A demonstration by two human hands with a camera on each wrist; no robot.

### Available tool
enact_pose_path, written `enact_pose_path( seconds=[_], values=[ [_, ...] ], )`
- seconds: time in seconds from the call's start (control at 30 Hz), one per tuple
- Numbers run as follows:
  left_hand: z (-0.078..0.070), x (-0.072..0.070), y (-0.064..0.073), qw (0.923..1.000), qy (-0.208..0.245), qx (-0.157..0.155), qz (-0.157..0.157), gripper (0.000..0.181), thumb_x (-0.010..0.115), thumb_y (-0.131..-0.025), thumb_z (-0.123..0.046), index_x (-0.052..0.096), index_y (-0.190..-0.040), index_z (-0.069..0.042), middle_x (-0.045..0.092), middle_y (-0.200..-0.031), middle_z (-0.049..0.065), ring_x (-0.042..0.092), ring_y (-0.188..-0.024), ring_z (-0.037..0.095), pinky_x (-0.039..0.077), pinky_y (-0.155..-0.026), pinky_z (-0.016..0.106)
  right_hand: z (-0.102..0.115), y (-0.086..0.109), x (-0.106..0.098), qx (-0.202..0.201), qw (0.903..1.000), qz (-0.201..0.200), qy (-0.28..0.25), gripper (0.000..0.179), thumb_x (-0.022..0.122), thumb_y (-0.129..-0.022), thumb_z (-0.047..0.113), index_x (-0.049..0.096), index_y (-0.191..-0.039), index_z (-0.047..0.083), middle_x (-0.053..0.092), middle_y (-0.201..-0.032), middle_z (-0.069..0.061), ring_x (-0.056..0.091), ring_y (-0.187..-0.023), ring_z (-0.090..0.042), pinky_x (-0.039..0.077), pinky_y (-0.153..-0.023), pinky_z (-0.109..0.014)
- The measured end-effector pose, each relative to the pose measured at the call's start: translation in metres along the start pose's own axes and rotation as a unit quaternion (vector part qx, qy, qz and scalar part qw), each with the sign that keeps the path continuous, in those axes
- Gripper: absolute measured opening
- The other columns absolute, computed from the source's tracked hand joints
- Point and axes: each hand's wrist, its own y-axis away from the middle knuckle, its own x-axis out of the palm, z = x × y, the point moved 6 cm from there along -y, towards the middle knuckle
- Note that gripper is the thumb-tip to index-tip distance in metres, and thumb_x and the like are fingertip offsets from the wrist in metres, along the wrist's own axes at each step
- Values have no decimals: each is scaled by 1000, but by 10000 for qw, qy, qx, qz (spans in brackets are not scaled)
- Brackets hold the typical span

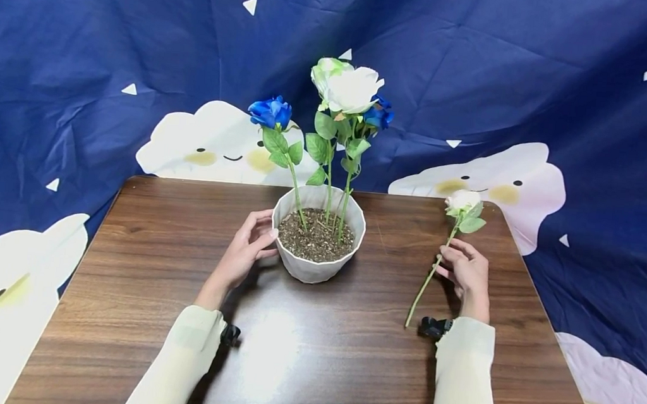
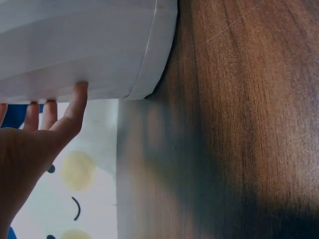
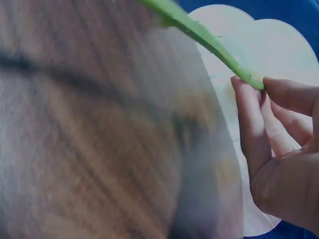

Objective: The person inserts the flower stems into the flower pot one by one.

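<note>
A white faceted flowerpot (image 1: 315, 270) full of dark soil (image 1: 315, 236) stands on the table, with artificial roses upright in it. A blue rose (image 1: 270, 111) leans left; a large white rose (image 1: 354, 90) and another blue rose (image 1: 379, 112) rise at the right. My left hand (image 1: 245, 250) touches the pot's left side, its fingertips against the wall in the left wrist view. To the right of the pot, my right hand (image 1: 466, 270) pinches the green stem (image 3: 209, 42) of a single white rose (image 1: 463, 202) between thumb and fingers. Its bloom points away, its stem end toward me.
The brown wooden table (image 1: 344, 368) ends at a back edge just behind the pot. A dark blue cloth (image 1: 143, 23) with white clouds and triangles hangs behind and around it. Each wrist carries a small black camera (image 1: 435, 327).
</note>
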Motion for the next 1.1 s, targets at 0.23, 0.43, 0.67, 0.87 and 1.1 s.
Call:
enact_pose_path(
  seconds=[0.23, 0.43, 0.67, 0.87, 1.1],
  values=[
    [0, 1, 1, 10000, -5, -17, -12, 50, 55, -102, -8, 37, -148, -2, 43, -145, 26, 47, -131, 39, 52, -96, 55, 14, 5, 11, -404, 9933, 97, -1082, 26, 66, -92, -9, 67, -110, 10, 73, -87, -6, 71, -73, -16, 62, -60, -32],
    [1, 1, 1, 10000, 12, -25, -9, 50, 55, -102, -8, 37, -148, -2, 43, -145, 25, 47, -132, 39, 52, -96, 55, 28, 11, 21, -704, 9855, -23, -1542, 31, 69, -89, -12, 66, -117, 1, 73, -87, -12, 72, -72, -21, 62, -59, -35],
    [0, 2, 1, 10000, 7, 10, -5, 49, 55, -102, -8, 38, -147, -1, 44, -144, 26, 47, -131, 39, 53, -95, 55, 44, 18, 33, -1082, 9746, -62, -1959, 27, 69, -87, -13, 69, -111, -1, 73, -83, -15, 72, -67, -24, 61, -57, -35],
    [0, 1, 1, 10000, 12, 10, 2, 49, 55, -102, -8, 38, -147, -1, 44, -144, 26, 47, -131, 39, 53, -95, 55, 54, 23, 43, -1261, 9672, -185, -2197, 28, 68, -87, -15, 69, -113, -4, 72, -82, -18, 72, -66, -24, 61, -53, -35],
    [1, 0, -1, 10000, 49, 24, 9, 49, 55, -102, -8, 38, -147, -1, 44, -144, 26, 47, -131, 39, 53, -95, 54, 66, 29, 60, -1501, 9619, -71, -2285, 31, 69, -87, -15, 66, -117, -7, 72, -81, -17, 71, -65, -24, 60, -54, -38]
  ],
)
